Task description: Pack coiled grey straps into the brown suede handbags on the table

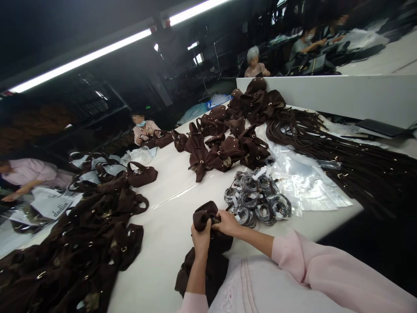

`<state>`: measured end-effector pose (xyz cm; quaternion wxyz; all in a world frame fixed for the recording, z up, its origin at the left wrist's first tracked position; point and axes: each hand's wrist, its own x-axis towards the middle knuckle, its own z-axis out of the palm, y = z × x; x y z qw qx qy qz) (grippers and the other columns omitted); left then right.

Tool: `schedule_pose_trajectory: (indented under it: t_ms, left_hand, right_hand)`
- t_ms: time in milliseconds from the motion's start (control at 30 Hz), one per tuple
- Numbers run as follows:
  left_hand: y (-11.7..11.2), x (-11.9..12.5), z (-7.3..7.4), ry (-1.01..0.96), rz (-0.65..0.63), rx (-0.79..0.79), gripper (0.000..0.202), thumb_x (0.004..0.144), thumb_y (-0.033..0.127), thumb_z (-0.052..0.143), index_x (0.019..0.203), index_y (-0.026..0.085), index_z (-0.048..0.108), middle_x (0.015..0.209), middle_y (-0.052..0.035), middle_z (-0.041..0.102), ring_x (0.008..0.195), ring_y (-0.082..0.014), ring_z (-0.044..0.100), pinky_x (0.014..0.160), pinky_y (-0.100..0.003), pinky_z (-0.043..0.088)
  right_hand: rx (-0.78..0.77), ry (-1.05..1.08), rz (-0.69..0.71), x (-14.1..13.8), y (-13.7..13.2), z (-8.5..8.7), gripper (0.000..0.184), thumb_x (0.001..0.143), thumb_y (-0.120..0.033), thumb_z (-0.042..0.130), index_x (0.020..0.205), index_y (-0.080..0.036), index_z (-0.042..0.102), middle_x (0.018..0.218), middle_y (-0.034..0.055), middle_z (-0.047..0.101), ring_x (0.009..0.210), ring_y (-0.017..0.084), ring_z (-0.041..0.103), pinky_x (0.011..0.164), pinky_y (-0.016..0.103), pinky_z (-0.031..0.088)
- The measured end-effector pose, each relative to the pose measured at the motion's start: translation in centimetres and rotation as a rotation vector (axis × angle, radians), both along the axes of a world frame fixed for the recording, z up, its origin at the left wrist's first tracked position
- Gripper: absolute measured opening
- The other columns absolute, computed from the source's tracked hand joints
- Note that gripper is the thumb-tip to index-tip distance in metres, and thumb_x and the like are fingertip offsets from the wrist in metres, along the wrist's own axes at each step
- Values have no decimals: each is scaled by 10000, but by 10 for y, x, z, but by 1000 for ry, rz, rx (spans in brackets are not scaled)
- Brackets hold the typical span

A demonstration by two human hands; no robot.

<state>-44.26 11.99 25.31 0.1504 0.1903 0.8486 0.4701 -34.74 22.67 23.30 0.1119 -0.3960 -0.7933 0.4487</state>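
Observation:
I hold a small dark brown fabric bag (204,214) against my body at the near edge of the white table (169,195). My left hand (201,238) is closed around its lower left side. Closed on its upper right, my right hand (227,222) pinches near the opening. The bag's lower part (208,271) hangs down over my pink top. A heap of small bundled silver-grey coils (259,202) lies just right of my hands.
A large pile of brown bags (91,243) fills the table's left. More brown bags (234,130) sit at the far centre. Long brown straps (342,152) and clear plastic sleeves (306,182) lie right. Other people in pink work at left and far behind.

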Motion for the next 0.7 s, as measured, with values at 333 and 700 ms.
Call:
schedule_pose_trajectory:
  t_ms: [333, 700]
  left_hand:
    - [-1, -4, -14, 17, -20, -172, 178, 670, 126, 620, 824, 213, 603, 778, -67, 686, 877, -298, 668, 862, -423, 490]
    - [-26, -2, -22, -74, -18, -67, 154, 709, 129, 555, 845, 184, 603, 838, -39, 667, 851, -208, 641, 824, -343, 505]
  right_hand:
    - [-27, 30, -47, 3, 25, -14, 61, 855, -128, 598, 806, -159, 583, 694, -17, 663, 556, 109, 595, 558, 221, 436]
    - [265, -82, 232, 74, 60, -27, 171, 858, -130, 561, 986, -172, 666, 1122, 128, 657, 1154, 275, 529, 985, 385, 384]
